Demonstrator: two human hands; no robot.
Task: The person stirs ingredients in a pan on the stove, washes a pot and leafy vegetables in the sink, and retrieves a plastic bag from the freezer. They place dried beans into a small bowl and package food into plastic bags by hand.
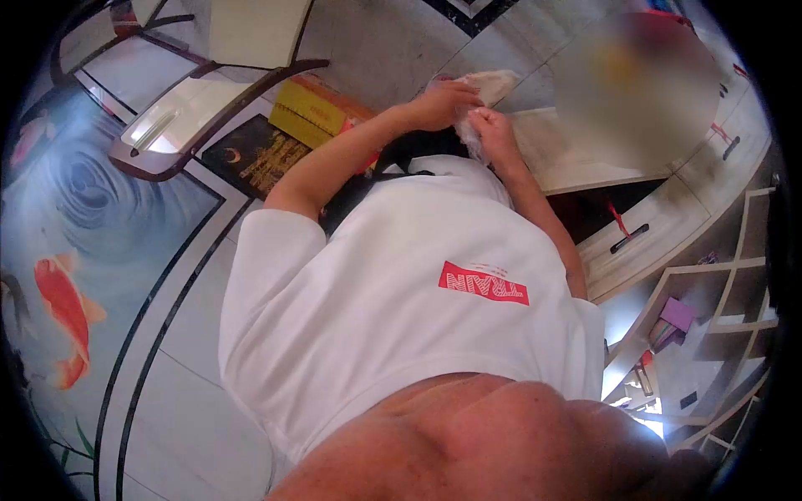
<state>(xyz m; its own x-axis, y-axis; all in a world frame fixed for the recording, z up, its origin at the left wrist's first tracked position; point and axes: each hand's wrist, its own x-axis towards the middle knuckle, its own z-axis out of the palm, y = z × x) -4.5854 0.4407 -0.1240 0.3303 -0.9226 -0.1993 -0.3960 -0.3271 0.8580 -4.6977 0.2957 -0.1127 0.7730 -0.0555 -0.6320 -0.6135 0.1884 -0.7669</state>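
Crumpled clear plastic (469,138), perhaps a bag, hangs between my two hands, with a pale whitish item (494,83) beside it. My left hand (447,105) reaches in from the left, its fingers wrapped over the upper part of the plastic. My right hand (493,129) is closed in a pinch on the plastic, just below and to the right of the left hand's fingertips. The exact contents of the plastic cannot be made out. Both hands are in front of my white shirt (393,275), near a black item at my waist.
A yellow box (309,113) and a dark picture panel (251,156) lie at the left, near a chair (180,117). An open drawer or cabinet (560,154) stands at the right, with shelves (727,288) farther right. The floor (109,192) shows a fish picture.
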